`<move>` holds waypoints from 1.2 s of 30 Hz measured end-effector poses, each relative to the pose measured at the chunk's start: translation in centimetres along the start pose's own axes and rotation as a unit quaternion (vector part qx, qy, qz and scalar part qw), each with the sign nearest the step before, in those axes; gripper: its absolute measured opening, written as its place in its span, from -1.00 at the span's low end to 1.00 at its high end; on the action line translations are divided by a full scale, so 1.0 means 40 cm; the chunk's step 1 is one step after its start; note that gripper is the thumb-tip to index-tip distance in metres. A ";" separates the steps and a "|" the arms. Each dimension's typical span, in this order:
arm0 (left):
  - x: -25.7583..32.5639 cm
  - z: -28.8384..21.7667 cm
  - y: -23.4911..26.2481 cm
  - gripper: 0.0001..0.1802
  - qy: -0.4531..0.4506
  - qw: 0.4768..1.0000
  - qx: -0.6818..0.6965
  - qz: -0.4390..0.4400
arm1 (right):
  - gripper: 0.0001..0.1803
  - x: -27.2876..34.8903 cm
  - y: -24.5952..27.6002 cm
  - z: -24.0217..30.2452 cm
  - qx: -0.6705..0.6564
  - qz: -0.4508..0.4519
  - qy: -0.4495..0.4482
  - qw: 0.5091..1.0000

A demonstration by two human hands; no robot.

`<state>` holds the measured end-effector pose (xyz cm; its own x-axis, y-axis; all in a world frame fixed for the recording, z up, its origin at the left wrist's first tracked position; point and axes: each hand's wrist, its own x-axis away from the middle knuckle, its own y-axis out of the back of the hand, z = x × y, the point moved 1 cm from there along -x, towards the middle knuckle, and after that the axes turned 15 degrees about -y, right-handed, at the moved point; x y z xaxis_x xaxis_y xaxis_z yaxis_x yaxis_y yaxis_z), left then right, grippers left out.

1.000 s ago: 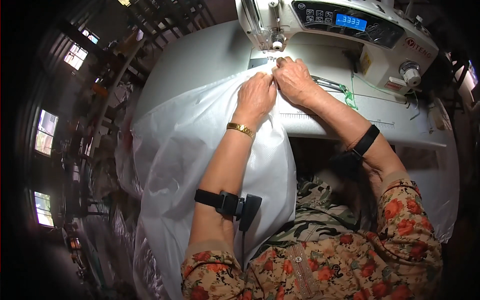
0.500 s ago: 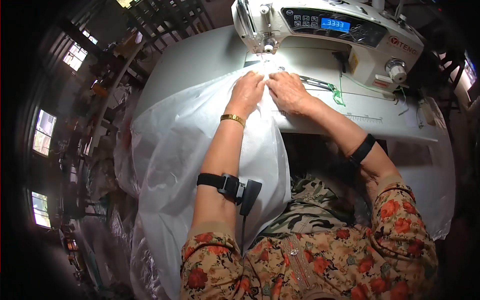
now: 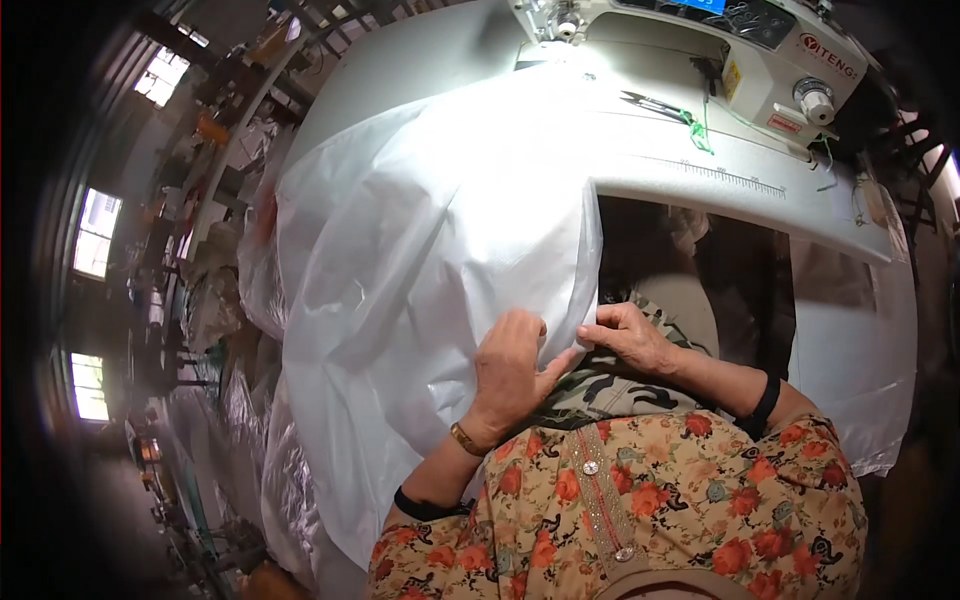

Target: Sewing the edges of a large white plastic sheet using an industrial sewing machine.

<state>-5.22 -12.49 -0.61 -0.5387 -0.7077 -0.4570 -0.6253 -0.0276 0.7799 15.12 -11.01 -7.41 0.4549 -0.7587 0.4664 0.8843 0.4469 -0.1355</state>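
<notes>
A large sheet of white, slightly shiny fabric (image 3: 400,230) runs from beneath the sewing machine head (image 3: 565,25) down over the table's front edge toward my lap. Close to my body, my left hand (image 3: 512,370) is closed on the fabric, its fingers curled and its thumb pointing right. Just to its right, my right hand (image 3: 632,338) pinches the fabric's right edge between thumb and fingers. That edge looks folded in a narrow strip. The fabric's far end lies in the bright glare around the needle, so details there are washed out.
Small metal snips (image 3: 655,105) with green thread lie right of the needle. A ruler scale (image 3: 730,175) runs along the table's front. The machine's handwheel (image 3: 815,100) is at the right. Clear plastic sheeting (image 3: 235,440) hangs at the left.
Both hands have come back from the needle area to the fabric's near part, by my lap. The view has tilted downward, so the machine sits higher in the picture.
</notes>
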 end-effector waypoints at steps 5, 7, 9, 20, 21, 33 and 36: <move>0.095 0.014 -0.039 -0.87 0.006 0.998 -0.045 0.048 | -0.66 -0.005 -0.025 -0.032 -0.002 0.009 0.020 1.000; 0.101 0.019 -0.038 -0.83 -0.026 0.995 -0.086 0.035 | -0.67 0.014 -0.027 -0.018 0.020 -0.009 0.022 1.000; 0.114 0.013 -0.043 -0.82 0.009 0.998 -0.056 0.025 | -0.67 0.017 -0.016 -0.028 0.038 -0.034 0.030 0.998; 0.146 0.030 -0.063 -0.79 0.012 0.987 -0.147 0.067 | -0.69 0.017 0.019 -0.017 0.122 -0.128 -0.067 0.982; 0.153 0.033 -0.055 -0.79 -0.003 0.991 -0.125 0.042 | -0.72 0.020 0.017 -0.003 0.204 -0.213 0.040 0.955; 0.183 -0.026 0.011 -0.80 0.183 0.924 0.335 -0.010 | -0.82 0.054 -0.048 0.146 0.363 -0.200 0.349 0.841; 0.167 -0.024 0.000 -0.76 0.145 0.966 0.214 -0.027 | -0.71 0.035 -0.051 0.098 0.572 -0.014 0.157 0.805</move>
<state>-8.27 -17.88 -3.26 -0.3578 -0.8825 -0.3051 -0.8574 0.1811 0.4818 13.52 -11.12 -3.04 0.5992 -0.7786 0.1861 0.3013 0.4347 0.8486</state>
